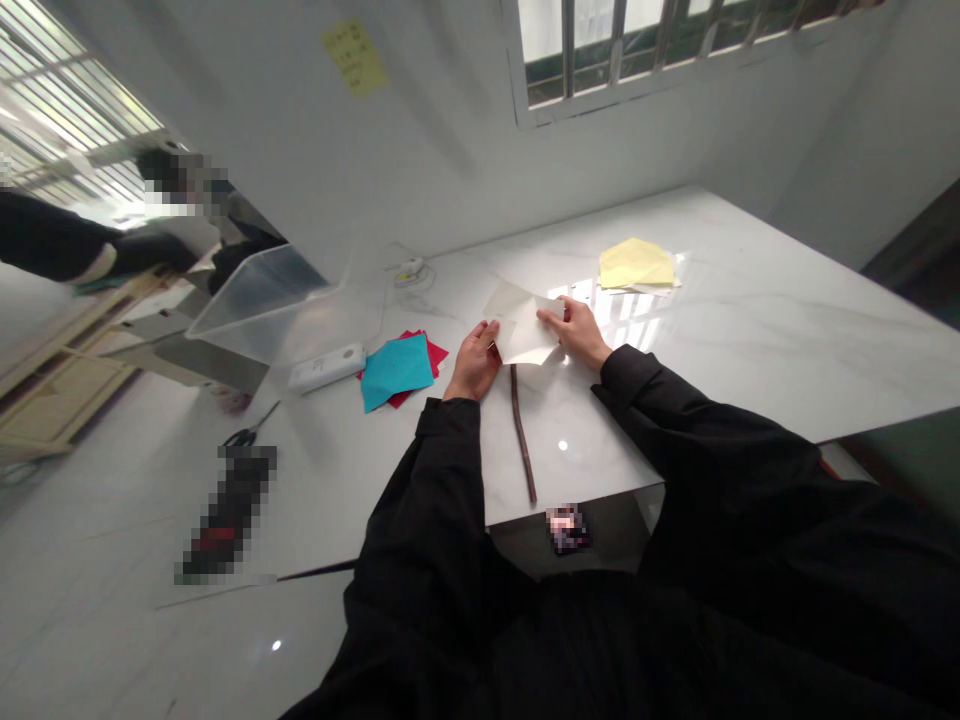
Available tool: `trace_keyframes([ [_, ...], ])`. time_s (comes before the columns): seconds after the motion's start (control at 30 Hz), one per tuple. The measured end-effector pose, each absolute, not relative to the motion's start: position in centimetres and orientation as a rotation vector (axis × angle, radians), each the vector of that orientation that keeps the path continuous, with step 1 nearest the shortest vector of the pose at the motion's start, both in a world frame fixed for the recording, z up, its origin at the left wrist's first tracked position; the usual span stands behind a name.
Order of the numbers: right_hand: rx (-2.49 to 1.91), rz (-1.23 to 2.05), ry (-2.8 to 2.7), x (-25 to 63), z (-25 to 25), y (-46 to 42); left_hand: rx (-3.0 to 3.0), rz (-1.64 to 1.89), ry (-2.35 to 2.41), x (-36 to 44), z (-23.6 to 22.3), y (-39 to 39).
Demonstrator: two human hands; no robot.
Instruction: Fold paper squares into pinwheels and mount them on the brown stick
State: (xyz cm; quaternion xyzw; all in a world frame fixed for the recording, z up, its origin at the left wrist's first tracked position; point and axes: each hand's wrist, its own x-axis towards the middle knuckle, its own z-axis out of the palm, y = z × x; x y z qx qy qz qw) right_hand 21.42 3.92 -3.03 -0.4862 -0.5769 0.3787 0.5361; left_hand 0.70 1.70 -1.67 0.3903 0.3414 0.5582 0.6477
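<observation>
A folded sheet of white paper (519, 322) lies on the white marble table (750, 320) between my hands. My left hand (474, 360) pinches its left edge with curled fingers. My right hand (579, 330) grips its right corner, fingers closed over the paper. A thin dark brown stick (523, 432) lies on the table just below the paper, pointing toward me.
Blue paper (395, 370) over red sheets (435, 352) lies left of my hands, beside a white oblong device (327, 368). Yellow and white sheets (636, 265) sit further back right. A clear plastic bin (262, 300) and scissors (251, 430) are at left. Another person sits far left.
</observation>
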Motion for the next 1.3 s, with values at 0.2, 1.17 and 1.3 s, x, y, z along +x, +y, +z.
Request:
trace_keyframes([
  [0.2,-1.155,0.883,-1.379,21.4,-3.13,3.99,0.864,1.275,0.795,0.77,-1.59,1.66],
  [1.17,-1.104,0.914,-1.361,21.39,-3.64,4.4,0.873,1.284,0.767,0.7,-1.88,1.92],
  [1.3,-1.108,0.878,-1.373,21.46,-3.82,4.54,0.891,1.288,0.75,0.66,-1.92,1.9],
])
